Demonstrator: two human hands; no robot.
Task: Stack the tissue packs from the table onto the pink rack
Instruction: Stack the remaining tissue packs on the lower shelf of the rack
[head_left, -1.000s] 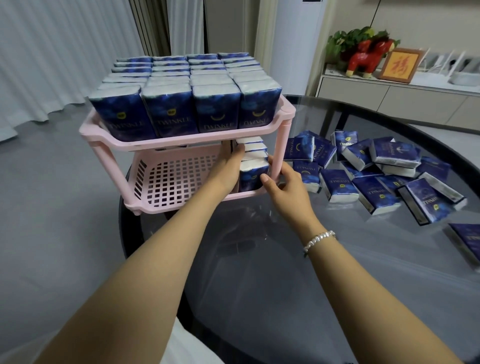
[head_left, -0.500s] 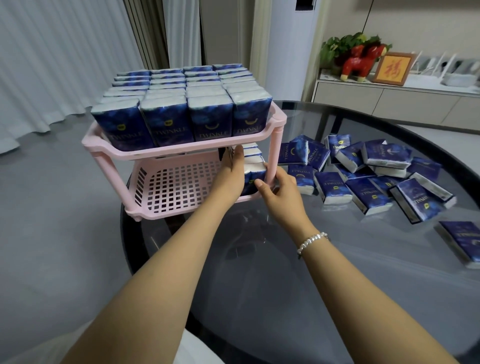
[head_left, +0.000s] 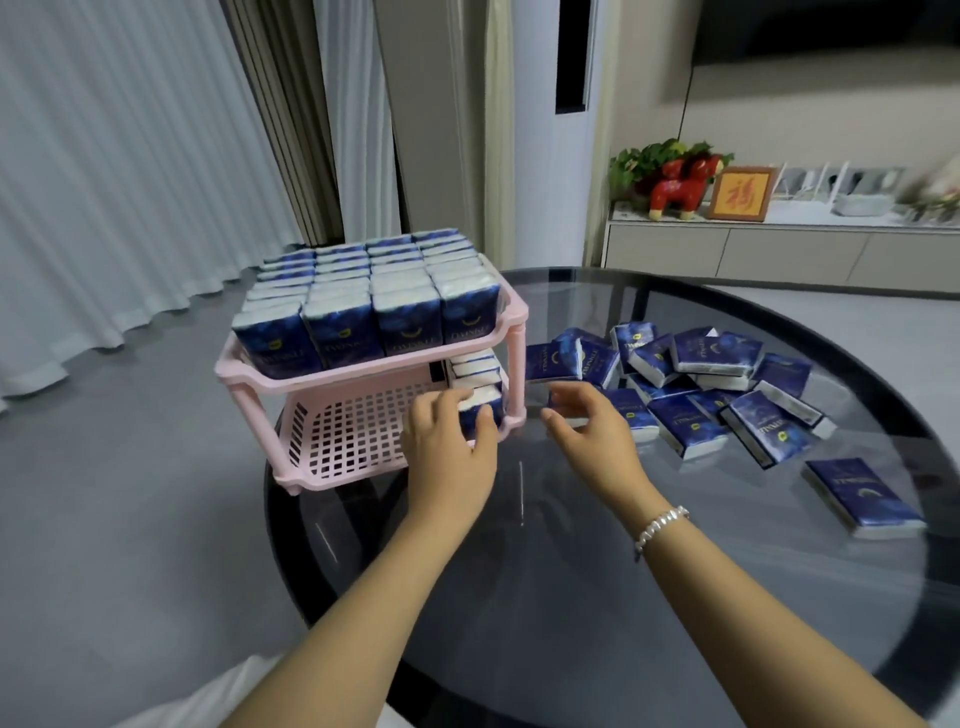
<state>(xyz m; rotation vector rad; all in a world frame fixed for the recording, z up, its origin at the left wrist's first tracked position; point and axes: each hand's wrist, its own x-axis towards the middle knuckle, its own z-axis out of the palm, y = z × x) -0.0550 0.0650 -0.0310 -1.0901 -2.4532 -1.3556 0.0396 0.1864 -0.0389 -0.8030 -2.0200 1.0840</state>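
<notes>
Dark round glass table (head_left: 571, 597) carries the pink rack (head_left: 363, 371), its upper shelf packed with blue tissue packs (head_left: 363, 301). On the lower shelf's right end, her left hand (head_left: 449, 452) grips the front pack (head_left: 485, 410). Her right hand (head_left: 592, 434) hovers loosely curled, seemingly empty, beside the loose packs (head_left: 691, 384).

The round dark glass bench (head_left: 571, 597) is carrying the pink rack (head_left: 291, 384) and loose tissue packs (head_left: 727, 400) lying scattered beside it.
</notes>
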